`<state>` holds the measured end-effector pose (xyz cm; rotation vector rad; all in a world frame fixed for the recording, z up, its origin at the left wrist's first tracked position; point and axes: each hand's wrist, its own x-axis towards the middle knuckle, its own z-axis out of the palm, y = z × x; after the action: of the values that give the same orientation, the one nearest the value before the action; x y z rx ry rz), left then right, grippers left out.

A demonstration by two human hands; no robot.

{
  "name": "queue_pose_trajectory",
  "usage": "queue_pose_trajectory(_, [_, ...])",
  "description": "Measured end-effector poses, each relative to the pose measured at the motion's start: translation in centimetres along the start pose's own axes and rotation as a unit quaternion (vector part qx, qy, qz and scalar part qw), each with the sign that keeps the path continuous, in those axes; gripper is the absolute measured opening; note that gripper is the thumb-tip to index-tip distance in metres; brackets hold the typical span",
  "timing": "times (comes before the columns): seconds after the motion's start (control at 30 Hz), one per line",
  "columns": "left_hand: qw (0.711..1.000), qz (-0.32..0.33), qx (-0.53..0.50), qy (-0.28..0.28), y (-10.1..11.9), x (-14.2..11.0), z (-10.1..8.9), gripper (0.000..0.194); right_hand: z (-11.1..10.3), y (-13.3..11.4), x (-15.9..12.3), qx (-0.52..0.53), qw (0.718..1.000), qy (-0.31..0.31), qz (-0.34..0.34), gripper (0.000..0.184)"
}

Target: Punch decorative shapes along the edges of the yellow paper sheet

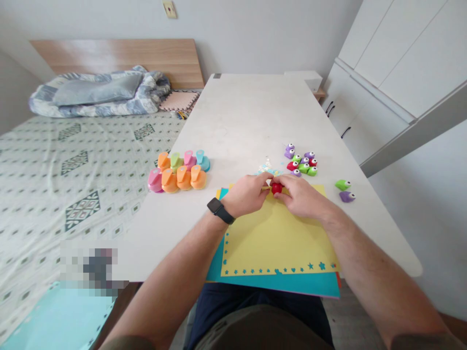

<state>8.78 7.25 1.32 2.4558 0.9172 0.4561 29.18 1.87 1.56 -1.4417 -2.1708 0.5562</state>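
A small red craft punch [277, 188] sits at the far edge of a yellow sheet of paper [280, 233], between the thumb and fingers of my right hand [298, 194]. My left hand [251, 193], with a dark watch on its wrist, pinches the sheet's far edge just left of the punch. Small star, heart and flower cutouts run along the sheet's near and left edges. Under it lies a blue-green sheet [255, 283], its near and left borders showing. Punched paper bits [267, 166] form a little pile beyond my fingers.
Several larger lever punches [178, 175] in orange, pink, green and blue stand on the white table [251, 116] at left. A cluster of small punches with eyes [303, 167] is at right, with a green one [343, 184] and a purple one [347, 196] farther right.
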Motion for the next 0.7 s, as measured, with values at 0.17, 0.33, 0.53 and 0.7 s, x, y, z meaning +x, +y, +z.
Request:
queue_pose_trajectory(0.17, [1.0,0.0,-0.002,-0.009,0.4,-0.1,-0.4,0.038,0.0,0.0,0.0,-0.004,1.0,0.001,-0.003,0.015])
queue_pose_trajectory(0.33, [1.0,0.012,0.002,-0.007,1.0,-0.3,-0.9,0.04,0.1,0.0,0.0,-0.007,1.0,0.004,-0.002,0.019])
queue_pose_trajectory(0.53, [1.0,0.013,-0.014,-0.017,1.2,-0.1,-0.8,0.053,0.1,-0.2,0.0,-0.003,1.0,0.004,0.002,0.012])
queue_pose_trajectory(0.7, [1.0,-0.012,-0.02,-0.019,0.9,0.4,-0.1,0.046,0.1,-0.1,0.0,-0.018,1.0,0.001,-0.014,0.018])
